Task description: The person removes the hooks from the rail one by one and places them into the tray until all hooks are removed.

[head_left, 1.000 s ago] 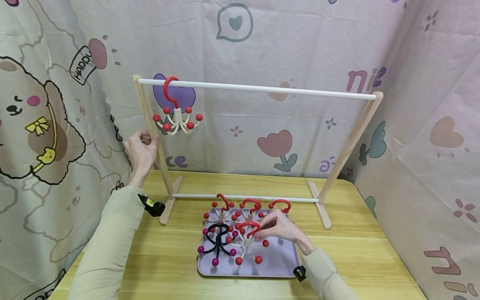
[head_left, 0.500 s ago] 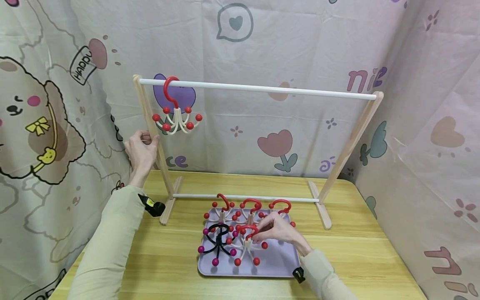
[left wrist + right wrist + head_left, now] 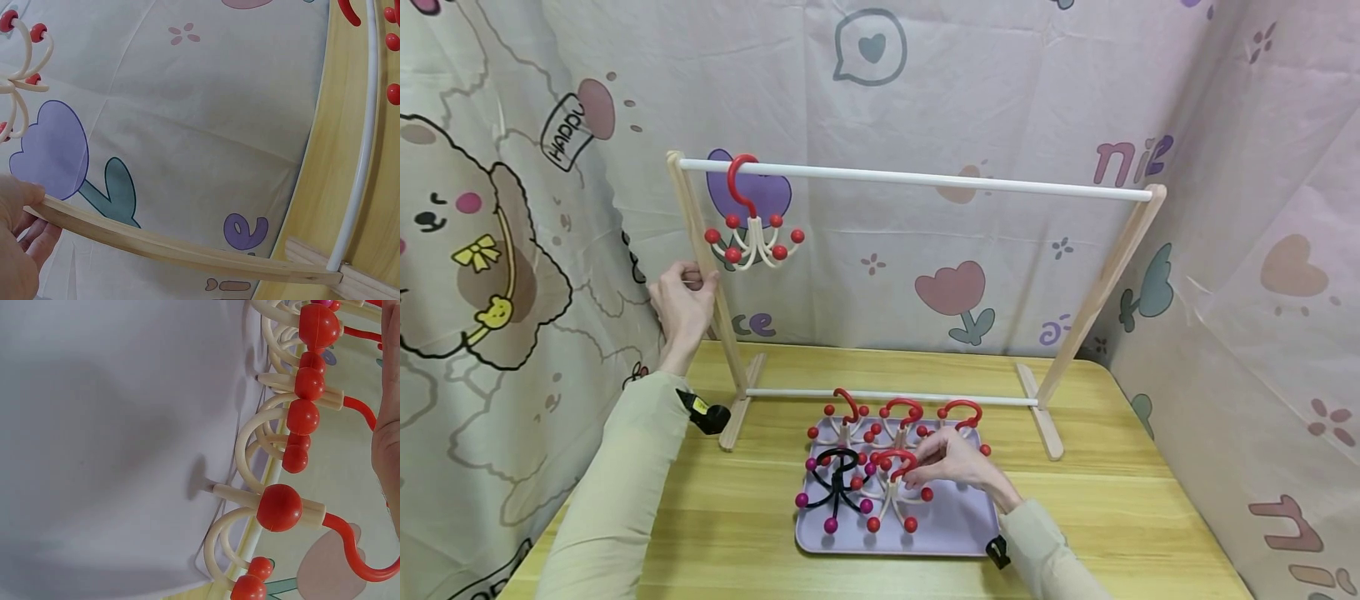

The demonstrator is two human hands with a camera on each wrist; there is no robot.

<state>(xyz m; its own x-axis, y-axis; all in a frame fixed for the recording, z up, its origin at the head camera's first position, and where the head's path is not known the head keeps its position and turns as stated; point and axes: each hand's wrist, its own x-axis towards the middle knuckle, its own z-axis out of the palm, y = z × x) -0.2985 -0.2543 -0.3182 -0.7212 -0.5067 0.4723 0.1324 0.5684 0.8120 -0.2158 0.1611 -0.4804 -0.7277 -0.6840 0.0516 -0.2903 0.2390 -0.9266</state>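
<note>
My left hand [image 3: 681, 310] grips the left wooden post of the rack [image 3: 688, 218]; in the left wrist view, thumb and fingers [image 3: 44, 244] lie on either side of that post. Over the lilac tray [image 3: 958, 525], my right hand [image 3: 958, 461] pinches a cream octopus-style hanger [image 3: 892, 493] by the base of its red hook. This hanger stands upright, its arms tipped with red balls. To its left is a black hanger [image 3: 837, 479] with magenta balls. Behind sit several more red-hooked hangers [image 3: 901, 410]. Another red-hooked hanger [image 3: 754, 237] hangs at the left end of the top rail.
The rack's white top rail [image 3: 917, 177] spans above the tray, with a lower bar [image 3: 797, 392] just behind it. Wooden feet [image 3: 1040, 410] stand on the wooden table [image 3: 1120, 500]. Printed cloth [image 3: 865, 108] encloses the back and sides.
My right hand has sunk slightly and shifted a little left, lowering the pinched hanger toward the tray. The left hand keeps its place on the post.
</note>
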